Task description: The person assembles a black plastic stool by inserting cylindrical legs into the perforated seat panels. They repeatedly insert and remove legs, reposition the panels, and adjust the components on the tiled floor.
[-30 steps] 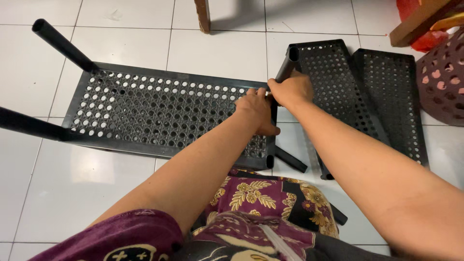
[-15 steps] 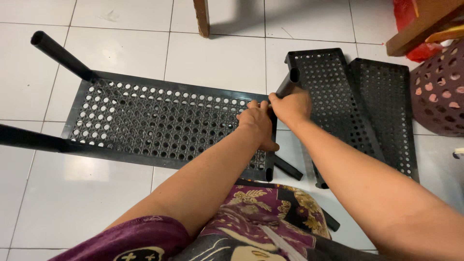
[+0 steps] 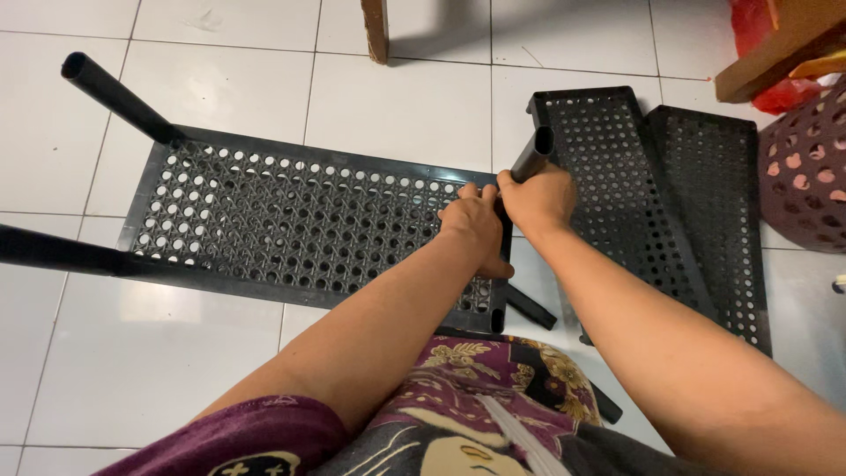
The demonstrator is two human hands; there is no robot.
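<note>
Head view, both hands, left hand (image 3: 476, 227), right hand (image 3: 539, 201), clenched around black tube (image 3: 531, 156), shelf (image 3: 300, 231) edge.

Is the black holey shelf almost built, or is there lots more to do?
Partly built. Done: two black tubes already stick out of the left end of the black shelf panel. In hand: the right hand grips a third tube at the panel's far right corner, with the left hand steadying that end. Left: two more holey panels lie loose on the tiles beside it, and another tube lies by the near corner.
</note>
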